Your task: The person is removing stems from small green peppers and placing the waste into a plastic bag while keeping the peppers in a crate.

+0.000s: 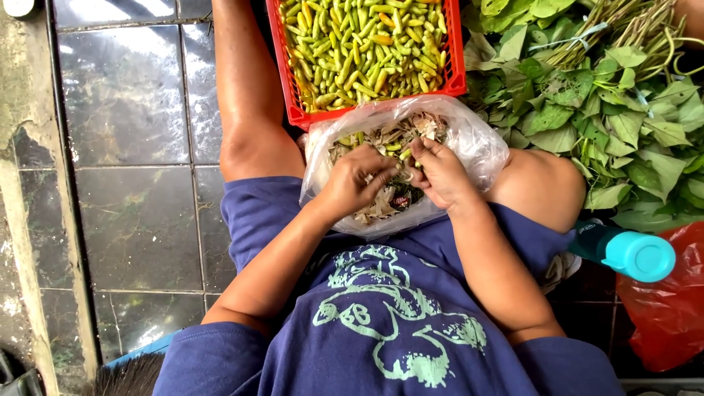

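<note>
Nearest the lens was your blue T-shirt [381,330] w/ a pale green print, filling the near edge of the view. Beyond it a clear plastic bag [477,143] sat on your lap between both knees, approx. centre frame, mouth open. Bag held pale trimmings [374,209] and a few green bits.

Your left hand [359,183] was inside the bag, fingers curled down into the trimmings; couldn't tell whether it pinched anything. Your right hand [444,176] was just beside it, touching at the fingertips, fingers bent and closed on a small piece too small to identify.

Far of the bag, touching its rim, stood a red plastic crate [293,88] full of green chillies [367,44], a few orange among them. Far right: heap of leafy greens [616,117] w/ bundled stems. Near right: teal bottle [631,253] lying on its side by your knee, red plastic bag [671,315] beside it. Left side: dark glossy floor tiles [132,183], worn concrete strip at far left edge.
</note>
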